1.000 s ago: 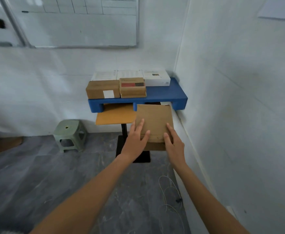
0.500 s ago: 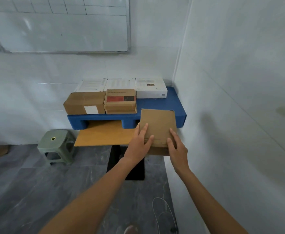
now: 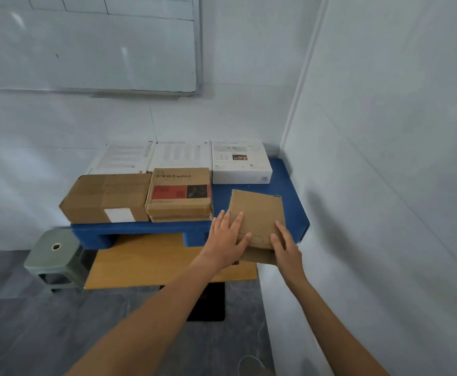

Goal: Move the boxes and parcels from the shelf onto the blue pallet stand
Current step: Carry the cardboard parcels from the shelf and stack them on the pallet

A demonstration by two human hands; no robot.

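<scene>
Both hands hold a flat brown cardboard box [image 3: 258,217] over the near right corner of the blue pallet stand [image 3: 289,196]. The left hand [image 3: 226,238] lies on the box's top with its fingers spread and fairly straight, the thumb reaching along the near edge. The right hand [image 3: 285,246] grips the near right corner, fingers on top and curled over the edge. The box is tilted, its far edge over the stand's blue top and its near edge jutting past the stand's front; whether it touches the stand, I cannot tell. Just left of the left hand sits a brown box with a red label [image 3: 179,194], and beyond it a larger plain brown box [image 3: 106,199]. Past the hands, three white boxes [image 3: 239,161] line the wall. Below the hands lies the wooden bench [image 3: 146,263], and far to their left a green stool [image 3: 55,252].
</scene>
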